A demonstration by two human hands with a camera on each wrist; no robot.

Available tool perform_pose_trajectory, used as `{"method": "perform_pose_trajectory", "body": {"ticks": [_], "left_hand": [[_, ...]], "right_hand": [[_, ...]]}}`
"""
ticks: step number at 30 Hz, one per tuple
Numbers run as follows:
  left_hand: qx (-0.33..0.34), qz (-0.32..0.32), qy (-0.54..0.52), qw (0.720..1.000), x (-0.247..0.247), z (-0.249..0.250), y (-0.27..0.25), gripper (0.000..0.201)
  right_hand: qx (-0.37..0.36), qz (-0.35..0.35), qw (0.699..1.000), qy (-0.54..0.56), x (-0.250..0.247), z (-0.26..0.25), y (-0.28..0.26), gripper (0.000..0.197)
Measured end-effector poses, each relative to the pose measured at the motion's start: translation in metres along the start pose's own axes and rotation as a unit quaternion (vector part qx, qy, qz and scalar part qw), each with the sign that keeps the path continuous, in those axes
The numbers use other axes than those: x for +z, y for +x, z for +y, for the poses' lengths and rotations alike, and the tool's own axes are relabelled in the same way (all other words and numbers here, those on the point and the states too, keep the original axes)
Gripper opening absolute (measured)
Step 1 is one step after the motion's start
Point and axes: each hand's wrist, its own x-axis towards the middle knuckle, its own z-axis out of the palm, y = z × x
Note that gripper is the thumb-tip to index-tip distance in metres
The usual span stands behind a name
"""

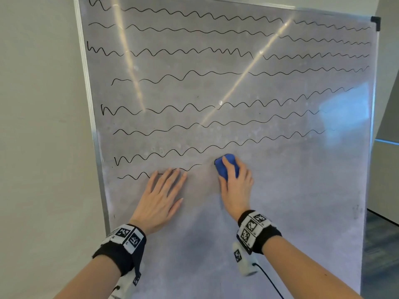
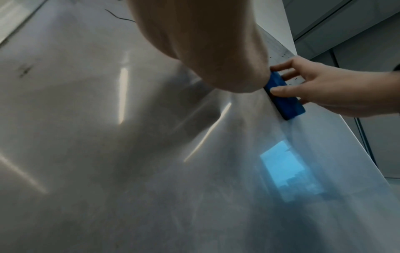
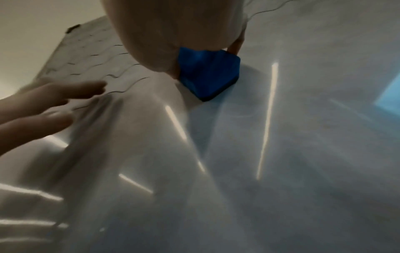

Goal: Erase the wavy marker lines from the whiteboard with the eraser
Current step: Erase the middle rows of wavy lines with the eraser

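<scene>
**Wiping the bottom line, with most of the board to go**

We hold the blue eraser [image 1: 226, 166] in our right hand [image 1: 236, 186], fingers curled over its back and thumb on its side, and its dark felt face lies against the whiteboard [image 1: 280, 190]. It sits low on the board, just right of where the lowest wavy line [image 1: 133, 175] breaks off. Our left hand [image 1: 160, 198] lies flat on the board with straight, spread fingers and grips nothing; its fingertips [image 1: 172, 170] cover part of that same line.

We judge the erasing to be at an early stage. The board to the right of and below the eraser shows no marker, only grey smear, while eight wavy lines [image 1: 194, 31] above run nearly the full width, untouched.

The next move, as we read it, calls for a firm sweep leftward along the rest of the bottom line. Our left hand lies across that path, so it has to lift or slide aside first, or a short piece of ink will remain under the fingers. After that, the eraser needs to climb line by line, kept flat so the whole felt meets the surface.
</scene>
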Motion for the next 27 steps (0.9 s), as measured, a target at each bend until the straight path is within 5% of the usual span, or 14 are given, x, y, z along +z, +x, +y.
{"method": "perform_pose_trajectory", "body": {"ticks": [7, 13, 17, 20, 25, 27], "left_hand": [[-0.028, -0.006, 0.003, 1.0, -0.007, 0.006, -0.001, 0.062], [-0.058, -0.015, 0.017, 0.998, -0.016, 0.006, -0.009, 0.063], [-0.057, -0.018, 0.012, 0.998, -0.016, 0.005, -0.009, 0.062], [-0.037, -0.01, 0.007, 0.999, -0.018, -0.007, -0.006, 0.062], [-0.012, -0.015, 0.023, 1.0, -0.021, -0.034, -0.015, 0.063], [-0.004, -0.01, 0.012, 1.0, -0.019, -0.04, -0.018, 0.063]], "right_hand": [[-0.176, -0.059, 0.982, -0.019, 0.009, -0.021, -0.015, 0.072], [0.002, 0.017, 1.0, 0.024, -0.002, -0.001, 0.014, 0.065], [-0.107, -0.032, 0.994, 0.012, 0.019, -0.051, -0.012, 0.079], [-0.166, -0.057, 0.984, -0.006, 0.017, -0.041, -0.023, 0.078], [0.038, 0.027, 0.998, 0.041, 0.006, -0.027, -0.008, 0.065], [0.061, 0.028, 0.997, 0.033, 0.014, -0.056, -0.008, 0.066]]}}
